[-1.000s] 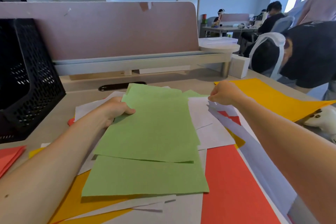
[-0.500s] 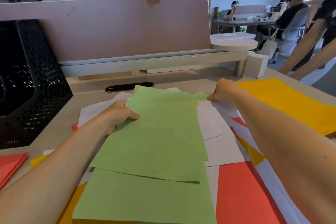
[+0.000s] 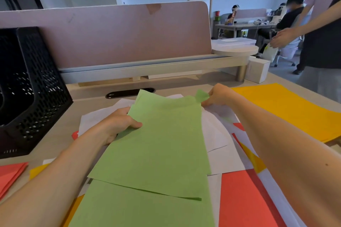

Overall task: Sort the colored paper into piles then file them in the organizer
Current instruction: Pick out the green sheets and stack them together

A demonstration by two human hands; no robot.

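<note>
In the middle of the frame the left hand (image 3: 118, 123) grips the green sheets (image 3: 156, 149) at their left edge, thumb on top and fingers curled beneath, seemingly to gather one colour into a single stack; just right of centre, higher up, the right hand (image 3: 219, 96) pinches a folded-up green corner (image 3: 202, 95), probably to square that sheet with the others or draw it free of the jumble; the greens lie overlapped and slightly fanned, thin and matte, their cut edges straight and one lower edge lifting a little, which suggests light, floppy paper that bends rather than holds flat; beneath them, white sheets (image 3: 219, 138) spread to the right, and a red sheet (image 3: 243, 199) fills the lower right; a yellow-orange pile (image 3: 287, 108) sits apart at the right edge, and a red pile (image 3: 11, 173) at the lower left, so sorting looks partly done; the black mesh organizer (image 3: 36, 83), rigid and perforated, stands at the left of the desk (image 3: 88, 101), well apart from the greens, below a smooth pinkish partition (image 3: 120, 33).
</note>
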